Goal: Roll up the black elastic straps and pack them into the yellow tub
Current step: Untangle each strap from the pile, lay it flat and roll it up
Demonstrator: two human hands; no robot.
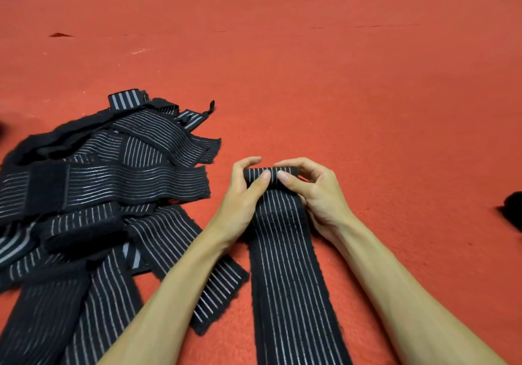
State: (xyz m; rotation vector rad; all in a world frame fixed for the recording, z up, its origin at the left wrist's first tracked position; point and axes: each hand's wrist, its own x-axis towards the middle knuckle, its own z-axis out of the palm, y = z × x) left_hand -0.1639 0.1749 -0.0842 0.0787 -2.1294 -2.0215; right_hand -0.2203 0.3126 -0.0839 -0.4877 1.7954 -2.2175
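Strap (288, 274) tail out of frame

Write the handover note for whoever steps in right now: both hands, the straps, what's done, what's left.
Left hand and right hand: both pinch the started roll at the far end of one strap; the rest lies flat toward the person.
Pile of loose straps: to the left on the red surface.
Yellow tub: not in view.
Done: first turns only. Left: finish this roll, roll the pile, pack all.
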